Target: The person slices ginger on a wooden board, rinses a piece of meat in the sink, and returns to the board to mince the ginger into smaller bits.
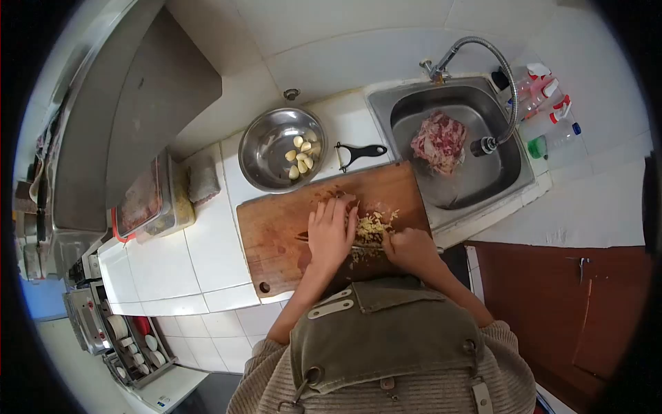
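Observation:
My left hand (pixel 331 231) lies palm down with its fingers stretched out, over the wooden cutting board (pixel 276 231). Chopped pale yellow pieces, garlic by the look of them (pixel 372 228), are heaped between my two hands. My right hand (pixel 412 250) is closed at the board's right side, around the handle of a knife (pixel 362 246); the handle is hidden. The thin blade reaches left from it, partly under my left hand. Several peeled garlic cloves (pixel 301 164) sit in a steel bowl (pixel 258 148) behind the board.
A black-handled peeler (pixel 365 151) lies right of the bowl. Raw meat (pixel 440 141) is in the steel sink (pixel 496 176), with a flexible faucet (pixel 512 76) over it. Spray bottles (pixel 545 103) stand at the right. Plastic containers (pixel 145 200) and a grey packet (pixel 203 181) are at the left.

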